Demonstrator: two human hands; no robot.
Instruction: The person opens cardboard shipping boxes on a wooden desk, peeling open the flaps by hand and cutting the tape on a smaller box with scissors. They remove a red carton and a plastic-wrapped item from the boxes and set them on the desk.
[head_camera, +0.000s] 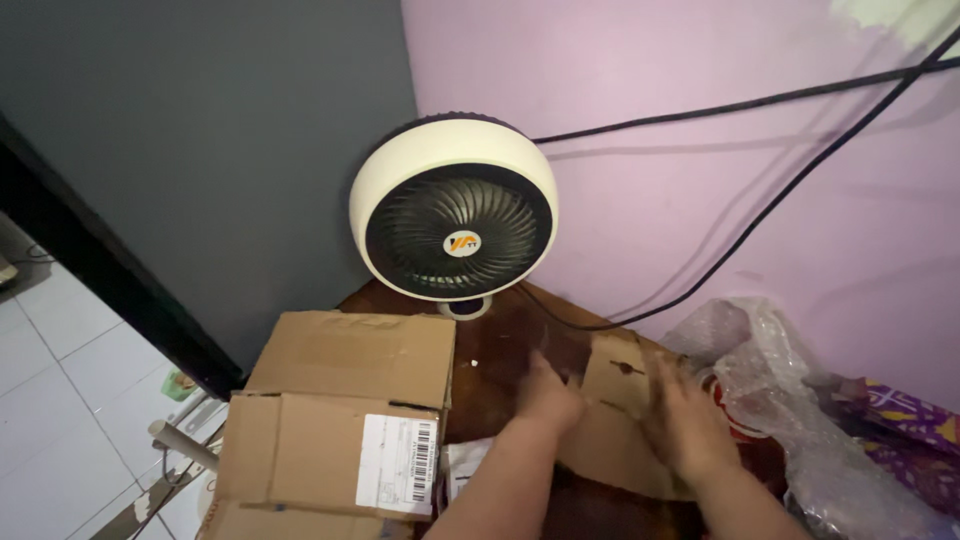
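Both my hands are on a flat piece of brown cardboard (612, 385) that lies on a dark wooden table (500, 345). My left hand (545, 395) grips its left edge. My right hand (685, 420) rests on its right part, fingers spread and blurred. A closed cardboard box (345, 400) with a white label stands just left of my left forearm. Behind the cardboard, a round cream-and-black table fan (453, 208) stands in the corner, facing me.
Crumpled clear plastic wrap (775, 385) and a purple printed packet (915, 420) lie at the right. Black cables (760, 215) run along the pink wall. A grey wall is on the left, with white floor tiles (70, 400) below.
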